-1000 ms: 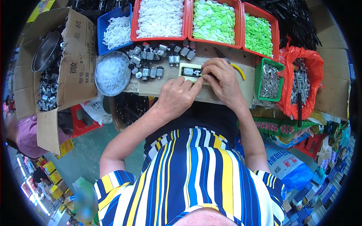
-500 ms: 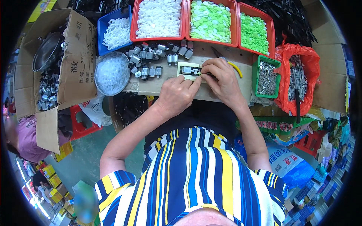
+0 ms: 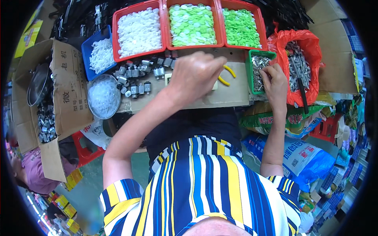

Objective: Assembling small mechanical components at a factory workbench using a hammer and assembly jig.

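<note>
My left hand (image 3: 195, 74) is raised over the middle of the work board, slightly blurred, its fingers curled together near the yellow handles of the pliers (image 3: 227, 75). Whatever the fingers may hold is too small to make out. It covers most of a cream-coloured fixture (image 3: 168, 78), of which only edges show. At the right, my right hand (image 3: 277, 84) reaches to a green bin (image 3: 251, 76) of small silvery metal pieces (image 3: 258, 67). Its thumb and fingertips are pinched together over these pieces, and anything between them is hidden.
Small motors (image 3: 136, 72) lie left of the fixture, by a clear bowl (image 3: 104, 96) of translucent parts. Red bins (image 3: 165, 23) of white and green discs line the back beside a blue bin (image 3: 87, 59). Far right sits a red bag (image 3: 315, 69) of grey parts; a motor carton (image 3: 71, 94) stands left.
Both hands have left the fixture. My right hand has moved right to the green bin; my left hand has lifted and now covers the fixture. The whole view has shifted.
</note>
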`<state>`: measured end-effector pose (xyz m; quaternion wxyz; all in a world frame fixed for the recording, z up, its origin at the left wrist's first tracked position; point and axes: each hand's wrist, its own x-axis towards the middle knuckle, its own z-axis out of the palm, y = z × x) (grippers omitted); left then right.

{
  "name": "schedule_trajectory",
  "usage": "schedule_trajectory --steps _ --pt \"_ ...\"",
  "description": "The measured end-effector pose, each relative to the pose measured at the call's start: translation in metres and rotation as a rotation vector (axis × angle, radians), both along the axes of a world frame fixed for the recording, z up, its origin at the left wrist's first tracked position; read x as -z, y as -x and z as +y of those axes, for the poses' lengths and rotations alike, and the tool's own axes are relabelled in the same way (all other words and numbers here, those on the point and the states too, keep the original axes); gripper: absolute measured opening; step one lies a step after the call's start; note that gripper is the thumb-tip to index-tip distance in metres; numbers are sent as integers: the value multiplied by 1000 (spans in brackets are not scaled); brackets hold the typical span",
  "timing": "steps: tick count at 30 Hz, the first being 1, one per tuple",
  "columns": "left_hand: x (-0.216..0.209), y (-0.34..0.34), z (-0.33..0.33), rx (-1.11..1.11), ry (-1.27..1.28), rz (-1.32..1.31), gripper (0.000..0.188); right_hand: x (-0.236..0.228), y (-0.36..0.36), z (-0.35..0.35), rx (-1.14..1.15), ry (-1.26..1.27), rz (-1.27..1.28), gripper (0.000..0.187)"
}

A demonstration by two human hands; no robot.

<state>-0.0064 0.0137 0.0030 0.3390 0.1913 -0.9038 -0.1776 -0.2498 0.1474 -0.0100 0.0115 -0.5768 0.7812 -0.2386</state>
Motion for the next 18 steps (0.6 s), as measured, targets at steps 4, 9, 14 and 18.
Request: schedule_trajectory --steps 4,9,14,18 --pt "2 60 -38 39 1 -73 14 -1 2 -1 30 22 -92 11" --pt "15 124 -79 46 196 -156 20 11 5 -8 -32 97 -39 9" --pt "36 162 -96 58 207 -191 19 9 12 -7 -63 118 -103 9" --pt "42 167 -93 64 288 -286 13 7 9 -9 -30 156 -231 7"
